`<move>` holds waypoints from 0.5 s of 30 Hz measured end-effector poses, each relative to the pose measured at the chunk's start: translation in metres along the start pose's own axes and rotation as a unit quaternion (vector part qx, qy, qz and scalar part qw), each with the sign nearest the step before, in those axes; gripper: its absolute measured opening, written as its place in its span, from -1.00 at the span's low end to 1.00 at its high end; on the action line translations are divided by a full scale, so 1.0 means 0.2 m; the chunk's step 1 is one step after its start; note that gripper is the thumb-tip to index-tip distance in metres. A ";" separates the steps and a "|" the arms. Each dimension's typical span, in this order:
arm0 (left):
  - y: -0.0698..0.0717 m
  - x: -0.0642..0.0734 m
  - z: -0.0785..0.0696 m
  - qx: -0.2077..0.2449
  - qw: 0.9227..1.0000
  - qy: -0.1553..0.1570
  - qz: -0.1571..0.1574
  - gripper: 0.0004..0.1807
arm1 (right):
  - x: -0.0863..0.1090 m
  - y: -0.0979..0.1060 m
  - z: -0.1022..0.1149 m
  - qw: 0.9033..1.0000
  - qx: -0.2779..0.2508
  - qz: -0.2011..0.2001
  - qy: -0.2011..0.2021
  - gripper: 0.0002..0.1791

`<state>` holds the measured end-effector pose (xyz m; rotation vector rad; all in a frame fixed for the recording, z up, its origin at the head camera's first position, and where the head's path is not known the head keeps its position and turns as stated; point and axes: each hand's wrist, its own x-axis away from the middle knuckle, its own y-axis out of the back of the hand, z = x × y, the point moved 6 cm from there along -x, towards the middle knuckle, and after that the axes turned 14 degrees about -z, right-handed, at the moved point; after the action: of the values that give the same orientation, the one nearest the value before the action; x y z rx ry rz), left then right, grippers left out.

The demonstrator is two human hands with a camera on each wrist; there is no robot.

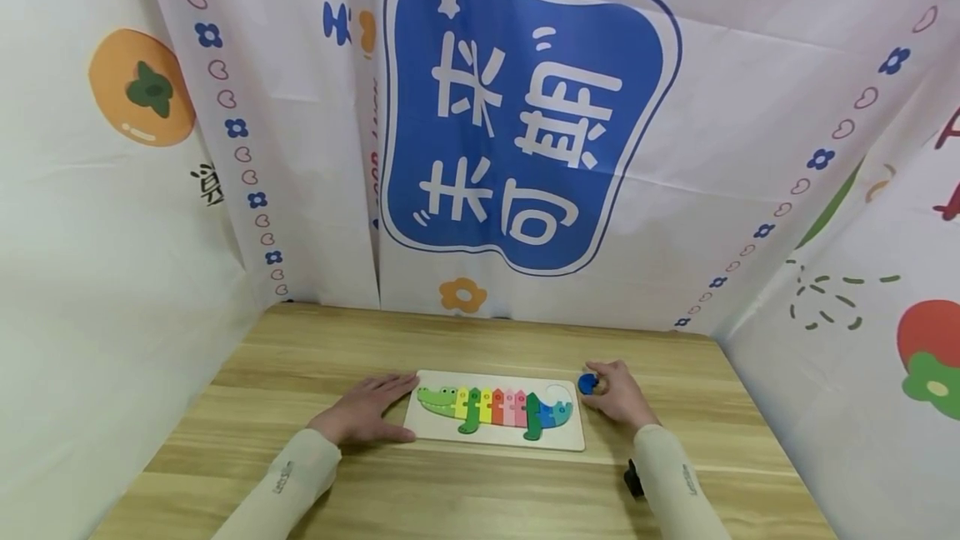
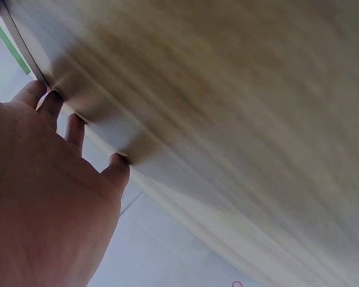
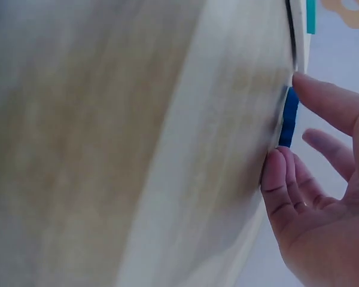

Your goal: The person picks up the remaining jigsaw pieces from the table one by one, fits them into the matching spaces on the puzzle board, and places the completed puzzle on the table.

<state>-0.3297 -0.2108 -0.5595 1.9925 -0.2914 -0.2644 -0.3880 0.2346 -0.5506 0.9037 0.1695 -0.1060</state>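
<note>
A wooden crocodile puzzle board point(image 1: 495, 437) lies on the table with several coloured pieces set in it, from the green head to the blue tail pieces. At the tail end of the board a pale curled shape shows with no piece over it. My left hand point(image 1: 367, 412) rests at the board's left end, thumb and fingers spread around its corners; in the left wrist view its fingertips touch down at the surface. Just off the board's right end, my right hand point(image 1: 618, 397) pinches a small blue puzzle piece point(image 3: 289, 116) between thumb and fingers, close to the tabletop.
The wood-grain table point(image 1: 480, 490) reaches back to a white printed cloth point(image 1: 330, 190) with a large blue sign. More printed cloth point(image 1: 825, 215) stands along both sides. A small black object point(image 1: 633, 480) shows beside the right sleeve.
</note>
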 end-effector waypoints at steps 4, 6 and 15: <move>0.00 0.00 0.00 -0.003 1.000 0.001 0.001 0.12 | -0.01 0.00 0.01 1.000 0.016 -0.005 0.018 -0.53; 0.00 0.00 0.00 -0.004 1.000 0.003 0.000 0.12 | -0.01 0.01 0.02 0.999 0.028 -0.006 0.026 -0.61; 0.00 0.01 -0.01 -0.007 1.000 0.008 0.000 0.11 | -0.01 0.01 -0.01 1.000 0.021 0.011 -0.002 -0.60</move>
<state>-0.3271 -0.2097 -0.5577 1.9803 -0.2772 -0.2496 -0.3898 0.2381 -0.5500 0.9460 0.1529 -0.0911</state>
